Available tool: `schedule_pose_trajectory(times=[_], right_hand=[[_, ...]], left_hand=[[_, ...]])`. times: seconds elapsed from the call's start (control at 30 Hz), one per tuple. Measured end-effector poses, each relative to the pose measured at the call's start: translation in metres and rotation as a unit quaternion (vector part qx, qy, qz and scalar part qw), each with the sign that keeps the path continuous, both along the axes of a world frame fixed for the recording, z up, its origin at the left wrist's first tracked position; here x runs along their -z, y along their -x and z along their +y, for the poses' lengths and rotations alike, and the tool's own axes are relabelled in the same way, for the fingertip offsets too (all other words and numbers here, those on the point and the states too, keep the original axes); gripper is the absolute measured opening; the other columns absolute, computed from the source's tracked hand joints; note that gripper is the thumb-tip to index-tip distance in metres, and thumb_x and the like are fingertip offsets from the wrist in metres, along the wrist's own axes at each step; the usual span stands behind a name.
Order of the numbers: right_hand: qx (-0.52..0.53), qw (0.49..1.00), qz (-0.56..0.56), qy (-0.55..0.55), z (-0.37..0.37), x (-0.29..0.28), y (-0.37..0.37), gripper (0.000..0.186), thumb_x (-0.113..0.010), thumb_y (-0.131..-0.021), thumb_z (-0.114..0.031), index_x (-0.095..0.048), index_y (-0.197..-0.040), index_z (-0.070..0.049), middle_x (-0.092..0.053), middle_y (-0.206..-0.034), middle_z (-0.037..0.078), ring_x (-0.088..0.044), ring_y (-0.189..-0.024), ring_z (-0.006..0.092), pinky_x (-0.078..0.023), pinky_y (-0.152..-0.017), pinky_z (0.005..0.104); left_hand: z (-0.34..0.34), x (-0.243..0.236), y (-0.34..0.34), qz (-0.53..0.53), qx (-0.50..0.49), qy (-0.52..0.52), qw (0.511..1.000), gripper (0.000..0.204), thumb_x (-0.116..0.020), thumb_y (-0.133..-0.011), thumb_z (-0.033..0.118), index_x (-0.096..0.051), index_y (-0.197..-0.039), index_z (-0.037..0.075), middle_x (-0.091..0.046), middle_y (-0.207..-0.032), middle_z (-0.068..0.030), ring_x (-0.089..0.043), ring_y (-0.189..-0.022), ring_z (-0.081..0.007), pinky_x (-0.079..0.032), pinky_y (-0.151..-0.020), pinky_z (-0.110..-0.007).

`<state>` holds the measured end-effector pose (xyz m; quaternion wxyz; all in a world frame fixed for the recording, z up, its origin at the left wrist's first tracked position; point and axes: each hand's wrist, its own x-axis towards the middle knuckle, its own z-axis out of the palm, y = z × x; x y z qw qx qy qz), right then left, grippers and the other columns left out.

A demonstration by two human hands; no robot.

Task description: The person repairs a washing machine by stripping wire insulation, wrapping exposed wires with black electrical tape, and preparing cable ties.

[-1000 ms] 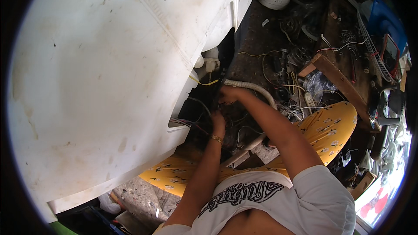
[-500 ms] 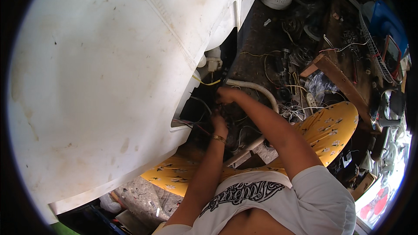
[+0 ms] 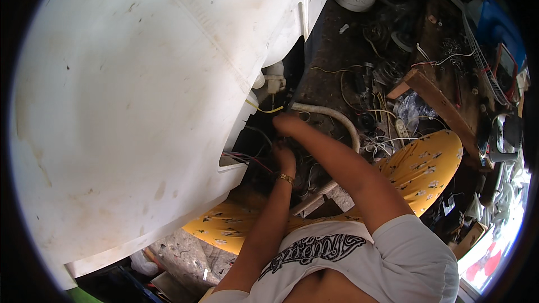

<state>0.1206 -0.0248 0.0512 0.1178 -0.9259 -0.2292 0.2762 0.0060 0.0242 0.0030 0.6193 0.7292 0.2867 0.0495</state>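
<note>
1. The right hand [image 3: 286, 125] and left hand [image 3: 284, 156] are held close together beside the right edge of the white casing [image 3: 129, 106]; what is pinched cannot be told, the grip being shadowed.
2. Wires [image 3: 236, 156] and a yellow wire [image 3: 269, 111] are seen emerging from the casing.
3. A pale hose [image 3: 331, 112] is seen right of the casing.

smooth plastic casing [image 3: 140, 90], matt wooden frame [image 3: 441, 106]

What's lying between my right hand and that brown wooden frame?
In the head view, a pale hose curves beside your right hand; beyond it come loose wires and crumpled clear plastic, before the brown wooden frame.
</note>
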Motion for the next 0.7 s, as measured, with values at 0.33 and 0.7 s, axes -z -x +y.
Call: schedule_pose_trajectory(times=[0.33,0.7], right_hand=[[0.044,0.994,0.079,0.061,0.008,-0.008,-0.008,0.035,-0.069,-0.072,-0.025,-0.069,-0.105,-0.015,-0.067,-0.109,0.007,-0.064,-0.1,0.0266,-0.044,-0.085,0.0529],[0.072,0.987,0.141,0.016,0.005,0.004,-0.009,0.048,-0.07,-0.07,-0.036,-0.065,-0.11,-0.011,-0.064,-0.114,0.011,-0.059,-0.109,0.0316,-0.039,-0.094,0.0553]], left_hand=[[-0.002,-0.012,0.002,-0.006,0.028,-0.088,0.996,0.026,-0.042,-0.095,0.017,-0.051,-0.107,-0.004,-0.06,-0.102,-0.0247,-0.056,-0.097,-0.0417,-0.042,-0.082,-0.044],[0.012,-0.001,0.004,-0.023,0.045,-0.148,0.988,0.027,-0.04,-0.095,0.017,-0.054,-0.101,-0.005,-0.062,-0.092,-0.0252,-0.059,-0.089,-0.0416,-0.043,-0.077,-0.045]])
